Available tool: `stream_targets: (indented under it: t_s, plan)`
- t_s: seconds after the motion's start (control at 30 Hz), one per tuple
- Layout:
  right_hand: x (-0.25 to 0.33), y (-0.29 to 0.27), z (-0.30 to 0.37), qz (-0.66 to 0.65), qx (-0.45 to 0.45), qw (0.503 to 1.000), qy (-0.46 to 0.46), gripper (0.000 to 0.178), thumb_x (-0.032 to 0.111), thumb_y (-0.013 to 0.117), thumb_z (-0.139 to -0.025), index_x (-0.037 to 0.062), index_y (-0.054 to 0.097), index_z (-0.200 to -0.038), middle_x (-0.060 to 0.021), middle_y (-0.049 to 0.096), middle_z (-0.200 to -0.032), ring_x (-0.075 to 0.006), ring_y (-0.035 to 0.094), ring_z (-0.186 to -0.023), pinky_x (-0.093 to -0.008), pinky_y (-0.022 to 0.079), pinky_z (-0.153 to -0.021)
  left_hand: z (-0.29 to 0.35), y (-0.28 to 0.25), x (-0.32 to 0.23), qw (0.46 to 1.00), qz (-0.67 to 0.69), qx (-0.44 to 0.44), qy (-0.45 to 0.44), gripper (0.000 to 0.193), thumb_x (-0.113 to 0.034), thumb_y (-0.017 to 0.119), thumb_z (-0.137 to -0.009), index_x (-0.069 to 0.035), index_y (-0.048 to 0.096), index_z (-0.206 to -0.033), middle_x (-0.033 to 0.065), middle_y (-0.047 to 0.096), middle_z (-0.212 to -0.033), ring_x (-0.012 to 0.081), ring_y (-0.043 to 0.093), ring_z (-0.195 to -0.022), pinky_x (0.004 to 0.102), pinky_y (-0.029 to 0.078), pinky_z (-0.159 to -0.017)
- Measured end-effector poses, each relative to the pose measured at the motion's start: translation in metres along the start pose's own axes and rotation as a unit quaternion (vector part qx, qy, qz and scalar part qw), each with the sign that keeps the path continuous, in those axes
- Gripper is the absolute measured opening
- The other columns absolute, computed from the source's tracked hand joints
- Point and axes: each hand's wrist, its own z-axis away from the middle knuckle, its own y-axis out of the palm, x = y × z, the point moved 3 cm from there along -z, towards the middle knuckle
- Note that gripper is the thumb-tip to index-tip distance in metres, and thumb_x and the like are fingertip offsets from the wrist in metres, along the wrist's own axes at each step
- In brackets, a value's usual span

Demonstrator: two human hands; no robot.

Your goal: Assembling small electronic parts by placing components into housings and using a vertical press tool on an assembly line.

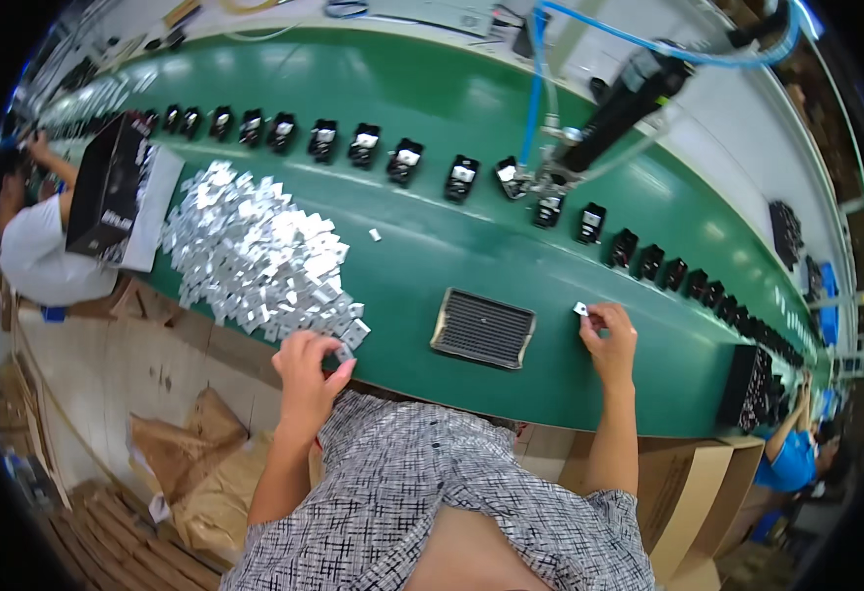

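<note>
My left hand (307, 372) is closed at the near edge of a big heap of small silvery metal plates (255, 258), with one small metal plate (344, 352) between thumb and fingers. Off to the right, my right hand (610, 338) pinches another small square plate (580, 309) with a dark spot in its middle. Between the two hands a dark ribbed rectangular tray (484, 328) with a pale rim lies on the green tabletop (402, 295). A single loose plate (375, 234) rests apart from the heap.
Black assemblies with shiny tops (404, 161) form a long row across the table. A black pneumatic tool (629, 94) with blue hose hangs over it. An open box (122, 197) stands left, a black bin (745, 386) right. Co-workers sit at both ends; cardboard boxes (688, 492) stand below.
</note>
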Motion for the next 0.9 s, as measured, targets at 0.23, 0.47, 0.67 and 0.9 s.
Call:
stream_targets:
  t_s: [0.23, 0.47, 0.67, 0.9]
  plan:
    - [-0.006, -0.012, 0.003, 0.068, 0.019, 0.996, -0.054, 0.018, -0.004, 0.076, -0.080, 0.0009, 0.072, -0.097, -0.0078, 0.071, -0.099, -0.0196, 0.063, -0.072, -0.0296, 0.053, -0.066, -0.002, 0.000, -0.003, 0.875, 0.463, 0.049, -0.131, 0.032, -0.012, 0.075, -0.089, -0.007, 0.062, -0.118, 0.0088, 0.060, -0.111, 0.0185, 0.057, -0.094, 0.0307, 0.046, -0.081]
    - [-0.015, -0.046, -0.034, 0.154, -0.056, 0.971, -0.173, 0.017, -0.004, 0.077, -0.079, 0.0013, 0.073, -0.095, -0.0069, 0.073, -0.101, -0.0210, 0.067, -0.077, -0.0307, 0.054, -0.068, -0.012, 0.010, -0.040, 0.622, 0.743, 0.083, -0.232, 0.035, -0.019, 0.066, -0.102, -0.007, 0.056, -0.134, 0.0153, 0.062, -0.115, 0.0185, 0.059, -0.085, 0.0294, 0.048, -0.073]
    - [-0.049, -0.059, -0.107, 0.259, -0.039, 0.945, -0.195, 0.006, 0.002, 0.074, -0.083, 0.0031, 0.072, -0.089, -0.0077, 0.073, -0.101, -0.0272, 0.068, -0.083, -0.0356, 0.056, -0.076, -0.027, 0.034, -0.060, 0.545, 0.804, 0.100, -0.217, 0.035, -0.022, 0.061, -0.106, -0.007, 0.055, -0.137, 0.0169, 0.063, -0.116, 0.0195, 0.060, -0.087, 0.0306, 0.048, -0.073]
    - [-0.069, -0.036, -0.121, 0.305, 0.029, 0.934, -0.182, 0.005, 0.008, 0.070, -0.088, 0.0028, 0.071, -0.087, -0.0072, 0.071, -0.101, -0.0270, 0.067, -0.084, -0.0364, 0.054, -0.078, -0.020, 0.036, -0.064, 0.553, 0.805, 0.114, -0.183, 0.034, -0.024, 0.059, -0.106, -0.007, 0.055, -0.136, 0.0156, 0.062, -0.113, 0.0217, 0.060, -0.089, 0.0328, 0.048, -0.075]
